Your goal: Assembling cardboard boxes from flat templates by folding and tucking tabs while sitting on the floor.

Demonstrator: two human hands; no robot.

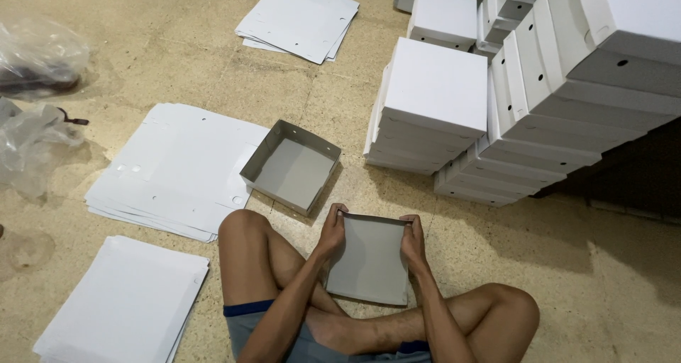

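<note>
- Crossed bare legs (369, 313) fill the bottom of the view, resting on the tiled floor (603, 285).
- Both hands clamp a grey cardboard sheet (370, 260) held above the legs: left hand (330, 230) on its left top corner, right hand (412, 241) on its right.
- Just beyond sits an open grey box tray (291, 166), partly on a pile of flat white sheets (177, 168).
- Stacked white boxes (496, 101) stand to the right.

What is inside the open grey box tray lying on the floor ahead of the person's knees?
The open tray shows only its bare grey bottom and low walls; nothing lies in it. The near wall's inner face is hidden from this angle.
</note>
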